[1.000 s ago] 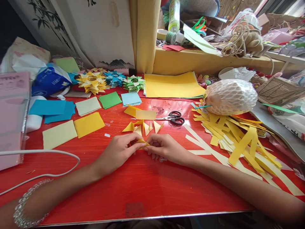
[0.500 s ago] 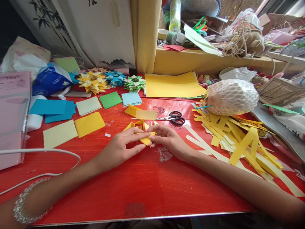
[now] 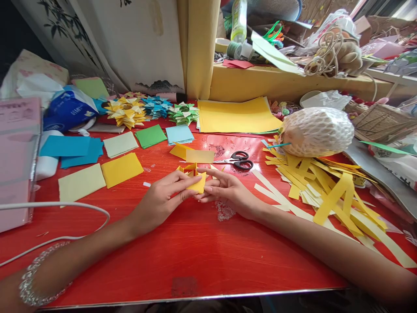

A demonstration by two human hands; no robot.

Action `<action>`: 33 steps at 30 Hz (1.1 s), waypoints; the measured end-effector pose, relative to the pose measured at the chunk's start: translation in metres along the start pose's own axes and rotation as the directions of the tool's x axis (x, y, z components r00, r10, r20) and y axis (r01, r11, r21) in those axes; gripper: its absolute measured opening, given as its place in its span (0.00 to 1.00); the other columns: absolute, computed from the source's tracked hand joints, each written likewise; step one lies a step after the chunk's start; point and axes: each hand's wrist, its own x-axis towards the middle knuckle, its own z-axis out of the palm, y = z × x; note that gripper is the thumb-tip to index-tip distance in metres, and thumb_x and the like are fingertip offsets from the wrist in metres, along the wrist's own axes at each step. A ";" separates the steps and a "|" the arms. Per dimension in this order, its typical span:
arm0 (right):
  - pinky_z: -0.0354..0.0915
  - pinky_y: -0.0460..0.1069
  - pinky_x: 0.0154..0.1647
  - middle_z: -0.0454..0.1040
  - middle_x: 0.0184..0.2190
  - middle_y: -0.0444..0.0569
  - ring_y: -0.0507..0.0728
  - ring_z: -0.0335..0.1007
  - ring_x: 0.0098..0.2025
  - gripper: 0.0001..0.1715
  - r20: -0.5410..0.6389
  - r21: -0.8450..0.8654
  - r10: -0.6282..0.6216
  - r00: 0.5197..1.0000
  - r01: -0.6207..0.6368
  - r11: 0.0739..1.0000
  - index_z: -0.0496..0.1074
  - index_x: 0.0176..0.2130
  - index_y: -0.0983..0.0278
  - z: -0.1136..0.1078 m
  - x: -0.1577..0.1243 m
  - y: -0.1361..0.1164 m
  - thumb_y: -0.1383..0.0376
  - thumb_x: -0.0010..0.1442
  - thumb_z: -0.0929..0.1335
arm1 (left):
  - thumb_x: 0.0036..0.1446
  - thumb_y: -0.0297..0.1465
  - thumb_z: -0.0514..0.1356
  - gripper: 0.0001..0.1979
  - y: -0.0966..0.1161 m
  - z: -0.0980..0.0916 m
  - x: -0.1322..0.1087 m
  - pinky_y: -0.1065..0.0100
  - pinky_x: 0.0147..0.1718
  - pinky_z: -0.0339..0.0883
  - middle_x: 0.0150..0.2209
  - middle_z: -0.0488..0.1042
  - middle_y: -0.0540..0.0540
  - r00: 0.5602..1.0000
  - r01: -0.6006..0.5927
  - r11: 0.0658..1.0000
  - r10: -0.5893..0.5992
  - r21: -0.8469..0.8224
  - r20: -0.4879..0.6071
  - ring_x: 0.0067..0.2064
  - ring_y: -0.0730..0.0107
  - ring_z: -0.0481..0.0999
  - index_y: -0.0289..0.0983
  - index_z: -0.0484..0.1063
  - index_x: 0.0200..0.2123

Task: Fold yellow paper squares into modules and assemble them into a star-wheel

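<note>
A piece of yellow folded paper (image 3: 197,185), with several upright folds behind it, is between my hands above the red table. My left hand (image 3: 164,196) pinches its left side between thumb and fingers. From the other side, my right hand (image 3: 230,188) bends its fingers round the paper's right edge, its index finger reaching behind; part of the hold is hidden. Just beyond my hands lie a loose pale yellow paper piece (image 3: 200,156) and a folded yellow piece (image 3: 178,151). Black-handled scissors (image 3: 243,164) rest to their right.
Paper stacks lie left: yellow (image 3: 122,170), cream (image 3: 81,182), green (image 3: 150,136) and blue (image 3: 67,146). Folded paper stars (image 3: 127,113) stand behind, beside large yellow sheets (image 3: 237,115). Yellow strips (image 3: 332,200) spread right, near a net-wrapped round object (image 3: 317,132). A white cable (image 3: 81,205) crosses the left.
My right hand's fingers have shifted from the front tip of the folded paper to its right edge. My left thumb has moved up against the paper, and the piece has turned slightly.
</note>
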 end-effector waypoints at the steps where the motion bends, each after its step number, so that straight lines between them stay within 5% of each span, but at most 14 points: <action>1: 0.68 0.49 0.44 0.75 0.29 0.45 0.52 0.75 0.37 0.27 0.004 0.024 0.013 1.000 -0.013 1.000 0.60 0.55 0.64 0.001 0.000 -0.001 0.71 0.56 0.67 | 0.59 0.28 0.53 0.17 0.000 0.000 0.000 0.74 0.39 0.61 0.36 0.66 0.49 1.000 -0.009 1.000 0.009 0.004 -0.006 0.39 0.75 0.68 0.40 0.65 0.52; 33: 0.69 0.51 0.43 0.78 0.32 0.50 0.53 0.76 0.36 0.30 0.013 0.015 0.055 0.998 -0.055 0.998 0.57 0.57 0.67 0.002 -0.001 -0.003 0.72 0.55 0.65 | 0.60 0.28 0.52 0.15 0.006 0.001 -0.003 0.75 0.32 0.63 0.32 0.64 0.49 0.985 -0.164 0.946 0.170 0.280 0.003 0.34 0.75 0.67 0.37 0.68 0.49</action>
